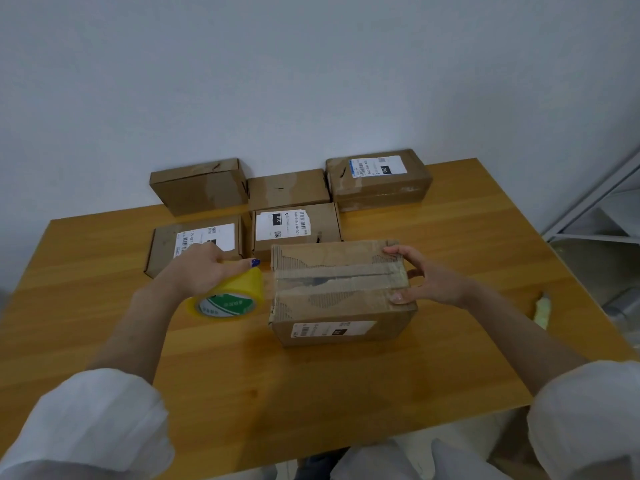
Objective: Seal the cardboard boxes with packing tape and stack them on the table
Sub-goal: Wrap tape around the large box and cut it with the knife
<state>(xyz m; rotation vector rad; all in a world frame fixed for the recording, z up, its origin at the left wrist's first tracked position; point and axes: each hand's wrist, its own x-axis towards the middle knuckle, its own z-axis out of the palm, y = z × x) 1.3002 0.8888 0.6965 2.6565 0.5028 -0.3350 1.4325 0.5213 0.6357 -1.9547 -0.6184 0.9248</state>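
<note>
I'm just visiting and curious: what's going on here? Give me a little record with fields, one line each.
activity: taping a box shut
near box: on the table, tape strip along its top seam
left hand: holds the yellow tape roll, left of the box
right hand: open, steadying the box's right end
other boxes: five behind, three by the wall, e.g., two nearer, e.g.
stacked: none yet
</note>
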